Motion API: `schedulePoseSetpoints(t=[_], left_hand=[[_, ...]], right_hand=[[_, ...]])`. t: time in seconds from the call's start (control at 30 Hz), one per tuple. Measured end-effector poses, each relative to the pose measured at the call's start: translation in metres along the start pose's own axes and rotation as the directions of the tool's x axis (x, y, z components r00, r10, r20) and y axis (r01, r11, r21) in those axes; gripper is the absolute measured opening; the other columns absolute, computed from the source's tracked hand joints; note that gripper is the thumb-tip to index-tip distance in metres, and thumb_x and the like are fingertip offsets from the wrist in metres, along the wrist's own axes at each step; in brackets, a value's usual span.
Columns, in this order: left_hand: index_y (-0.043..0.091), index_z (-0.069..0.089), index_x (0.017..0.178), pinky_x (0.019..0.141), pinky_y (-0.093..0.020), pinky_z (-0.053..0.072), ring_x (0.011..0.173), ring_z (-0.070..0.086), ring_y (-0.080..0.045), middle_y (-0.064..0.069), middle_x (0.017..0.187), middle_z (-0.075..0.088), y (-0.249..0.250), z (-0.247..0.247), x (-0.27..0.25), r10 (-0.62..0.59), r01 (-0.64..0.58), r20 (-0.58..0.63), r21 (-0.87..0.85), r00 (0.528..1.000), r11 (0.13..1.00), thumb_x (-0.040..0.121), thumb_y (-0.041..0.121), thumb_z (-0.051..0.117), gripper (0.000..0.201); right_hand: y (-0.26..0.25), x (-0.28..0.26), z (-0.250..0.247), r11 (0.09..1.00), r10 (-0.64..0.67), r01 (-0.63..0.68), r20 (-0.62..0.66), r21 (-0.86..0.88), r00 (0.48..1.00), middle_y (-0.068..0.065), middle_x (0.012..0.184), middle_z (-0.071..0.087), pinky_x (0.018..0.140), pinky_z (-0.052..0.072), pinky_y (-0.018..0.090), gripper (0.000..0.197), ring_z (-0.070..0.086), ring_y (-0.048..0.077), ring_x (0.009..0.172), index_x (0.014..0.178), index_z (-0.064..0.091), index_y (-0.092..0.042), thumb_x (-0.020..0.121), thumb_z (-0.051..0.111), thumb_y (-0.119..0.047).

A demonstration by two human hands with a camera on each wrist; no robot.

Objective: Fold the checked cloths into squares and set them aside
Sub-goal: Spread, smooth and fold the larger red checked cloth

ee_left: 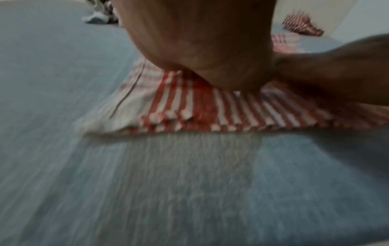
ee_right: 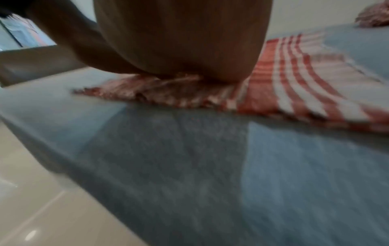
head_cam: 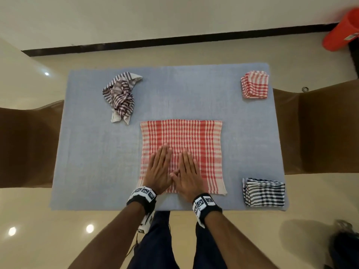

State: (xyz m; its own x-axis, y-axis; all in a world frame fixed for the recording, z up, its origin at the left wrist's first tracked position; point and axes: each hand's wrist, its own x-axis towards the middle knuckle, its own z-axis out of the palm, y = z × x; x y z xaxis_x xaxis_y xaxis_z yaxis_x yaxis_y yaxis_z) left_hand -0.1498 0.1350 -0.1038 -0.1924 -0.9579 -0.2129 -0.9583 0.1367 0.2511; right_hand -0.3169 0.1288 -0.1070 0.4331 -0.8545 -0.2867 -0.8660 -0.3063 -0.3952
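A red checked cloth [head_cam: 194, 140] lies spread flat near the front middle of the blue mat [head_cam: 93, 152]. My left hand [head_cam: 159, 167] and right hand [head_cam: 187, 171] press flat on its near half, side by side, fingers straight, thumbs touching. In both blurred wrist views the heel of each hand, the left hand [ee_left: 202, 41] and the right hand [ee_right: 183, 36], rests on the red checked cloth [ee_left: 189, 106] [ee_right: 294, 86]. A crumpled purple checked cloth [head_cam: 120, 96] lies at the back left. A folded red cloth [head_cam: 254, 84] sits at the back right, a folded dark blue cloth [head_cam: 264, 192] at the front right.
The blue mat covers a table with brown sides [head_cam: 29, 142]. An orange cylinder [head_cam: 342, 30] stands on the floor at the far right. A dark object [head_cam: 343, 247] lies on the glossy floor at the near right.
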Motion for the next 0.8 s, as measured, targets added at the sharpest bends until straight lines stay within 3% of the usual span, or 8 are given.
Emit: schedulePoseSetpoints(t=[0.07,0.27,0.4,0.47,0.57,0.63,0.73,0.8], left_hand=[[0.007,0.019,0.162,0.127,-0.056,0.017,0.160,0.007,-0.030,-0.015,0.172,0.006,-0.007,0.009,-0.009,-0.019,0.019,-0.022,0.008,1.000,1.000,0.102,0.057,0.043,0.082],[0.010,0.018,0.163,0.125,-0.058,0.019,0.160,0.008,-0.027,-0.011,0.173,0.007,-0.012,0.018,-0.011,-0.016,0.014,-0.079,-0.026,0.997,1.000,0.099,0.059,0.046,0.085],[0.011,0.020,0.163,0.124,-0.058,0.021,0.160,0.010,-0.027,-0.010,0.173,0.009,-0.012,0.020,-0.011,-0.020,0.016,-0.100,-0.040,0.995,0.999,0.098,0.058,0.047,0.085],[0.011,0.021,0.163,0.123,-0.059,0.022,0.160,0.011,-0.027,-0.009,0.173,0.009,-0.013,0.021,-0.010,-0.023,0.017,-0.109,-0.053,0.994,0.998,0.096,0.056,0.052,0.086],[0.011,0.023,0.162,0.122,-0.061,0.023,0.159,0.013,-0.028,-0.010,0.172,0.010,-0.013,0.022,-0.012,-0.025,0.018,-0.121,-0.058,0.992,0.998,0.096,0.056,0.051,0.085],[0.010,0.024,0.162,0.123,-0.060,0.022,0.159,0.013,-0.028,-0.011,0.172,0.011,-0.012,0.022,-0.012,-0.026,0.019,-0.129,-0.055,0.991,0.998,0.097,0.057,0.046,0.083],[0.009,0.024,0.162,0.124,-0.060,0.021,0.159,0.012,-0.028,-0.011,0.172,0.011,-0.012,0.022,-0.011,-0.024,0.018,-0.130,-0.045,0.991,0.999,0.099,0.057,0.042,0.081],[0.009,0.025,0.161,0.124,-0.060,0.021,0.159,0.013,-0.028,-0.011,0.172,0.012,-0.013,0.022,-0.011,-0.016,0.010,-0.137,-0.045,0.990,0.999,0.098,0.055,0.047,0.082]], right_hand=[[0.021,-0.010,0.005,0.999,-0.030,0.030,-0.009,-0.020,1.000,0.008,0.172,-0.007,0.128,0.011,0.048,0.078,-0.006,0.022,0.159,0.163,0.005,-0.010,0.106,0.022,-0.059],[0.096,-0.038,-0.017,0.999,-0.042,0.040,-0.087,-0.015,0.995,0.009,0.172,0.001,0.126,0.019,0.053,0.079,0.004,0.024,0.159,0.163,0.010,-0.007,0.103,0.047,-0.045],[0.110,-0.042,-0.034,0.980,0.189,-0.180,-0.132,0.079,0.973,0.007,0.172,-0.009,0.127,0.015,0.054,0.075,-0.003,0.022,0.159,0.163,-0.003,-0.009,0.106,0.029,-0.047],[0.097,-0.029,-0.046,0.961,0.242,-0.209,-0.181,0.183,0.953,0.008,0.171,-0.012,0.127,0.011,0.056,0.075,-0.006,0.023,0.159,0.163,-0.005,-0.009,0.106,0.029,-0.044],[0.050,0.006,-0.056,0.972,0.070,-0.020,-0.208,0.233,0.976,0.008,0.171,-0.012,0.129,0.003,0.050,0.076,-0.008,0.023,0.159,0.163,-0.003,-0.008,0.107,0.041,-0.035],[0.020,0.033,-0.050,0.978,-0.032,0.064,-0.161,0.200,0.986,0.008,0.171,-0.016,0.129,0.001,0.047,0.076,-0.012,0.021,0.158,0.162,-0.006,-0.009,0.108,0.037,-0.040],[0.012,0.062,-0.026,0.994,-0.058,0.063,-0.056,0.090,0.997,0.011,0.170,-0.018,0.129,0.007,0.050,0.078,-0.015,0.023,0.158,0.162,-0.007,-0.007,0.107,0.028,-0.050],[0.029,0.069,-0.019,0.998,-0.063,0.062,-0.053,-0.018,0.997,0.012,0.170,-0.015,0.128,0.011,0.050,0.080,-0.012,0.024,0.158,0.162,-0.004,-0.005,0.107,0.030,-0.052]])
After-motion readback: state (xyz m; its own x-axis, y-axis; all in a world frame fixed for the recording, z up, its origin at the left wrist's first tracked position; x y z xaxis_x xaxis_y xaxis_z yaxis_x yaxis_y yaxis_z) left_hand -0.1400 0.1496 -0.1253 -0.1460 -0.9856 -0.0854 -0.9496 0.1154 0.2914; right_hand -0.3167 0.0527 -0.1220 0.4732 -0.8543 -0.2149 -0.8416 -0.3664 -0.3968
